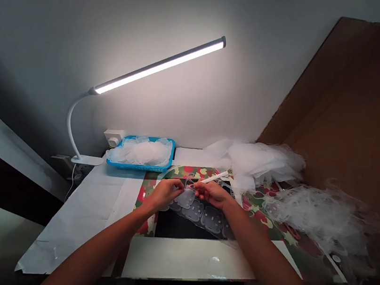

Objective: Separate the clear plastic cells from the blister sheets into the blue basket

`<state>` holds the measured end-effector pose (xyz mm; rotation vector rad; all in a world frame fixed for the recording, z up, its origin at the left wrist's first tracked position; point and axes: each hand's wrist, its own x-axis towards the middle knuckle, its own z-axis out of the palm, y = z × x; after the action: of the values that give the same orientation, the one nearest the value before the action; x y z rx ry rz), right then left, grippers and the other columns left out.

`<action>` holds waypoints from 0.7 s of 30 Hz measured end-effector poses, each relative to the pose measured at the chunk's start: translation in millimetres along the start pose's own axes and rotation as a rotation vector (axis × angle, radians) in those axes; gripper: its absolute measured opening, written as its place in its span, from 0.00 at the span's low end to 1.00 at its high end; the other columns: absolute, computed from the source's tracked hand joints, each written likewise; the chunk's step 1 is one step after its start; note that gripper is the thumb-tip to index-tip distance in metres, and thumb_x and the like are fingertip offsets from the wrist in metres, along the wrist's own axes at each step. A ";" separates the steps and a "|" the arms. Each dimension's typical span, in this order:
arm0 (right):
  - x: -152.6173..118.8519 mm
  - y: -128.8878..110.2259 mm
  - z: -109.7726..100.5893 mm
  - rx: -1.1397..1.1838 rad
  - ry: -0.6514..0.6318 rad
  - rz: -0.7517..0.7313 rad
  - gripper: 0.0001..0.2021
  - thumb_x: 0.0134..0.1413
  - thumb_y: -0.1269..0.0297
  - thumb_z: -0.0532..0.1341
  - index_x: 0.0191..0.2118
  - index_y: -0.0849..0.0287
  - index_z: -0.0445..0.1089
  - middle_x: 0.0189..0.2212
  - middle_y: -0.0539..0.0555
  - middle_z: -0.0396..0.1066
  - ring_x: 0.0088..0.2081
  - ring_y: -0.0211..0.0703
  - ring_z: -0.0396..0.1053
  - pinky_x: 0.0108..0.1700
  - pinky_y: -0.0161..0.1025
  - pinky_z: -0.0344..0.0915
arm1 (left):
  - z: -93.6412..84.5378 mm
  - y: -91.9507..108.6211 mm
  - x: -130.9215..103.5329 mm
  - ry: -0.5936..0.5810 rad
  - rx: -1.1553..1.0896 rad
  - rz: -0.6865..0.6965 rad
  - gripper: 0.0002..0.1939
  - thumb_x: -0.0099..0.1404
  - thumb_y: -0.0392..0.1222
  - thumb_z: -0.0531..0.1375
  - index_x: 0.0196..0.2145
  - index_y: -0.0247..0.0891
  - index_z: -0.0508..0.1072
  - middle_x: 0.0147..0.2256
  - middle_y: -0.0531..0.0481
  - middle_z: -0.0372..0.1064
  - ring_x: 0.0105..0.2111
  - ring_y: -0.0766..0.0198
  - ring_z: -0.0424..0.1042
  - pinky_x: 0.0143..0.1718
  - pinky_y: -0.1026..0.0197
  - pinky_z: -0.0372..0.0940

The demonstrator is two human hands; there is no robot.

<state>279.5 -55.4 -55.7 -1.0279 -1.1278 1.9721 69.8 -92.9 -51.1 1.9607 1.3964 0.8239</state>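
Two hands meet over the middle of the table [257,214], above a dark surface framed by red-and-green patterned covering. The right hand [211,193] is closed around a slim white tool [215,177], which slants up toward the far edge; the left hand [169,192] has its fingers pinched narrow at the upper left end of a translucent strip [194,211] of rounded panels. That strip runs below the hands toward the right forearm, which hides part of it. Toward the far right corner, a pile of sheer white pieces [261,163] lies by the wall, and nearer along the right side spreads a tangle of clear scraps [325,215] (wispy stuff, blurred at its outer edge). A brown cardboard panel [359,106] rises beyond them. White paper [81,221] covers the left side, and a pale flat strip [190,260] crosses the near edge, partly under the right forearm. Near the far left corner, a shallow blue basket [138,168] is heaped with translucent white pieces [145,151], some lapping over its rim. Left of it, a lamp [160,65] on a bent neck reaches above the table, lit.
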 end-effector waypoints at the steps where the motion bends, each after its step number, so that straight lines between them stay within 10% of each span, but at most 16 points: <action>1: 1.1 0.9 0.8 -0.006 0.003 -0.006 0.10 0.42 0.66 0.70 0.26 0.62 0.68 0.20 0.49 0.69 0.21 0.32 0.66 0.16 0.25 0.57 | 0.3 0.7 -1.5 0.007 0.012 0.009 0.05 0.60 0.40 0.61 0.31 0.40 0.77 0.31 0.51 0.74 0.32 0.61 0.71 0.35 0.63 0.60; 13: 52.1 2.5 -17.7 -0.007 0.356 -0.236 0.12 0.44 0.69 0.70 0.23 0.58 0.64 0.23 0.52 0.72 0.28 0.41 0.74 0.30 0.36 0.75 | -13.1 -6.1 -21.9 0.167 -0.087 -0.078 0.09 0.61 0.46 0.61 0.30 0.38 0.75 0.29 0.51 0.73 0.29 0.63 0.69 0.31 0.64 0.60; 21: -4.7 11.9 -44.0 -0.413 0.471 -0.527 0.14 0.47 0.52 0.65 0.25 0.56 0.67 0.42 0.55 0.74 0.40 0.45 0.71 0.43 0.42 0.70 | -77.2 -11.0 5.5 0.088 -0.218 -0.164 0.17 0.55 0.54 0.64 0.30 0.34 0.77 0.29 0.48 0.74 0.30 0.62 0.70 0.32 0.64 0.62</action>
<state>317.9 -47.1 -79.3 -1.1692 -1.3791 1.0395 5.6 -76.3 -9.5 1.6403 1.4310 0.9517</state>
